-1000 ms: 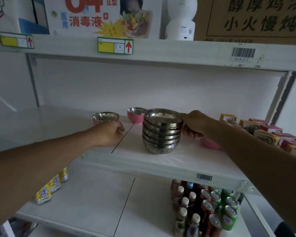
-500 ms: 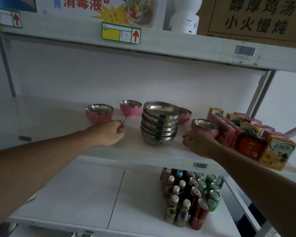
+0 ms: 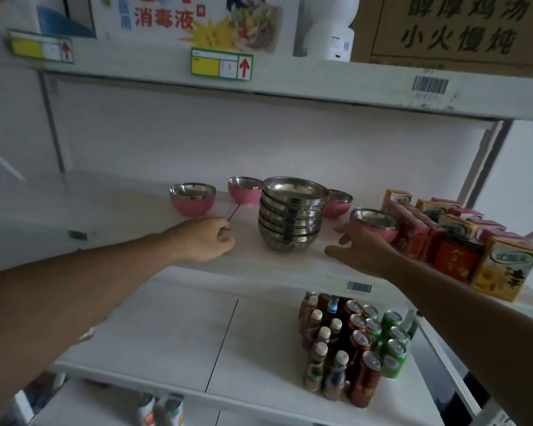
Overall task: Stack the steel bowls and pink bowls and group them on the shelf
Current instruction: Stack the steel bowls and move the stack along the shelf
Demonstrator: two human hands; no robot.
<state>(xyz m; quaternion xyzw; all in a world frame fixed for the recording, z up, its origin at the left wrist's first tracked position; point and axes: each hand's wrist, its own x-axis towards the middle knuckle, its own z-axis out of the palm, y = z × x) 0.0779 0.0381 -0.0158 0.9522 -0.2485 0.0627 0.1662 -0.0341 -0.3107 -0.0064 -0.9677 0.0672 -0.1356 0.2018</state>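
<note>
A stack of several steel bowls (image 3: 291,216) stands in the middle of the white shelf (image 3: 154,210). Pink bowls with steel linings stand singly around it: one at the left (image 3: 193,199), one behind it (image 3: 243,190), one behind the stack on the right (image 3: 339,204), and one at the front right (image 3: 376,224). My left hand (image 3: 203,239) rests on the shelf left of the stack, fingers loosely curled, holding nothing. My right hand (image 3: 359,245) hovers with spread fingers just in front of the front right pink bowl; contact is unclear.
Red and yellow drink cartons (image 3: 462,241) crowd the shelf's right end, close to the front right pink bowl. Bottles and cans (image 3: 354,345) stand on the lower shelf. Boxes and a white bottle (image 3: 331,29) sit on the upper shelf.
My right hand let go of the steel stack's rim and moved right and down toward the front right pink bowl. My left hand stayed on the shelf. The view shifted.
</note>
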